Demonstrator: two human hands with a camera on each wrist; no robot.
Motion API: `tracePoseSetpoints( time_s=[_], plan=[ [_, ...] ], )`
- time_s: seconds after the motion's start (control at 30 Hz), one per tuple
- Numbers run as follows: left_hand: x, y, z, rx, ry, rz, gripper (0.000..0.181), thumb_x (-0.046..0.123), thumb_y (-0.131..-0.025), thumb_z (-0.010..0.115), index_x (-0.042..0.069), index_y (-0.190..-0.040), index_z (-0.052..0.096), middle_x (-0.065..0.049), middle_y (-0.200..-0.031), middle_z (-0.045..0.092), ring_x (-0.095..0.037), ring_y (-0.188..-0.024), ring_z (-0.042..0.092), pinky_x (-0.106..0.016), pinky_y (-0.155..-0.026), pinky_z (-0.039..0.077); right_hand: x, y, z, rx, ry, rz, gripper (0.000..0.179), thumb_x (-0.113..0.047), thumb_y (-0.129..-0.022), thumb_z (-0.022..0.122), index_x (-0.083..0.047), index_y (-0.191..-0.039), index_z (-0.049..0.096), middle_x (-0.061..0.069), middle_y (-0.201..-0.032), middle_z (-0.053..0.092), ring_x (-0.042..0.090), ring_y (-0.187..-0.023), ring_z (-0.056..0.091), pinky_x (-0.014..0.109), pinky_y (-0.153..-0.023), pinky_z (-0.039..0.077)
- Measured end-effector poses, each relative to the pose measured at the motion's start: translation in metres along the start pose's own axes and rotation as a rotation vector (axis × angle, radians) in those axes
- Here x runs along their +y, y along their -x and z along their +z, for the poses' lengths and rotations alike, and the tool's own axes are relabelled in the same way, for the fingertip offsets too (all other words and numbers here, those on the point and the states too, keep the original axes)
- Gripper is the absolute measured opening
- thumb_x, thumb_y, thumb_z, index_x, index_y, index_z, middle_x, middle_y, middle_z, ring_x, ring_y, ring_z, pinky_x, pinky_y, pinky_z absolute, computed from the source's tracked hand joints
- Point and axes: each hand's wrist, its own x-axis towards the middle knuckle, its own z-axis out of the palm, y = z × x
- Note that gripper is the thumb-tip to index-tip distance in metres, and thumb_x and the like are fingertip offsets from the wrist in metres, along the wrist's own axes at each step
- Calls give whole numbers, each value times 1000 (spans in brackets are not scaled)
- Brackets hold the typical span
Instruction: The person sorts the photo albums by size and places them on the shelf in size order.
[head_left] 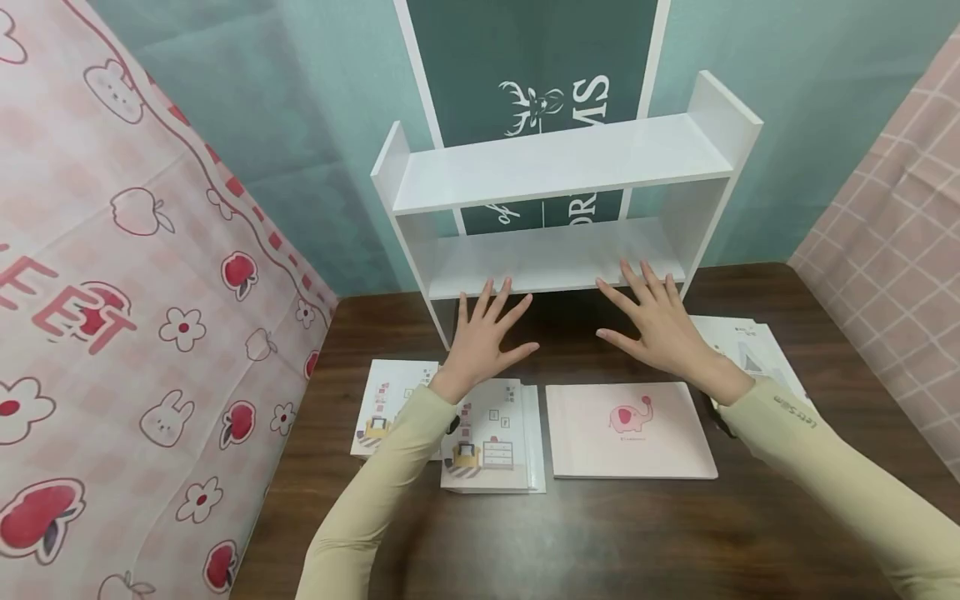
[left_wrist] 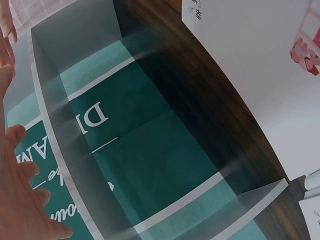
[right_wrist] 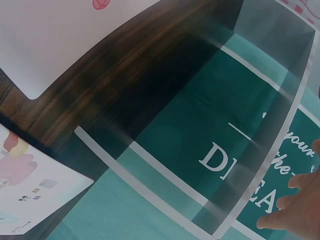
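A white shelf [head_left: 547, 171] with two boards stands upright at the back of the table. My left hand [head_left: 483, 337], fingers spread, is in front of the lower board's [head_left: 555, 254] left half. Its fingers [left_wrist: 25, 170] show at the left edge of the left wrist view, holding nothing. On the other side my right hand [head_left: 660, 329] is spread as well, with fingertips overlapping the lower board's front edge in the head view. Nothing is in its grasp in the right wrist view either. Closest below the hands lies a pink booklet [head_left: 630, 429] with an elephant on its cover.
Two piles of white booklets, one far left [head_left: 382, 400] and one beside it [head_left: 495, 425], lie partly under my left forearm. More white booklets [head_left: 757, 358] lie beyond my right wrist. Patterned cloth [head_left: 150, 317] hangs at the left, pink checked cloth [head_left: 885, 183] at the right.
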Motion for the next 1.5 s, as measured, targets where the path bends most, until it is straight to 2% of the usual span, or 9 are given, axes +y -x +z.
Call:
tracePoseSetpoints(
  time_s=[0.37,0.67,1.0,1.2,1.33,1.5],
  plan=[
    [0,5,0,-5,48,-17,80,69,-83,46,36,-148,14,-2,-157,5,-29,-143,3,-62,-109,5,-6,-1,0,-1,-34,9,81,-47,-77,70,-28,-145,32,20,-151,21,44,-138,13,69,-104,10],
    [3,9,2,6,80,-20,81,67,-82,48,36,-148,13,0,-157,4,-27,-143,1,-60,-110,3,-6,8,5,19,-71,39,81,-44,-77,71,-26,-145,32,20,-151,22,45,-137,14,69,-103,11],
    [11,14,7,62,147,-17,74,61,-88,47,29,-149,20,-1,-156,11,-23,-143,7,-55,-111,14,-8,22,11,44,-157,117,78,-35,-79,72,-23,-145,32,20,-151,22,44,-138,14,69,-103,13],
    [16,16,13,77,188,-17,71,57,-89,48,23,-148,24,-2,-155,15,-22,-142,13,-45,-114,14,-10,30,14,42,-194,161,77,-32,-80,72,-19,-145,33,21,-150,23,43,-138,16,68,-101,20],
    [20,18,16,63,235,-17,72,55,-90,48,21,-148,23,-5,-155,18,-24,-141,19,-39,-115,16,-11,36,16,27,-220,200,76,-32,-81,71,-18,-145,32,24,-148,25,45,-136,19,67,-100,22],
    [23,23,18,16,279,-43,72,56,-91,46,22,-149,21,-4,-154,19,-23,-140,22,-38,-112,25,-11,43,18,15,-246,235,75,-29,-82,70,-15,-145,32,26,-147,25,49,-133,21,69,-99,23]
  ],
)
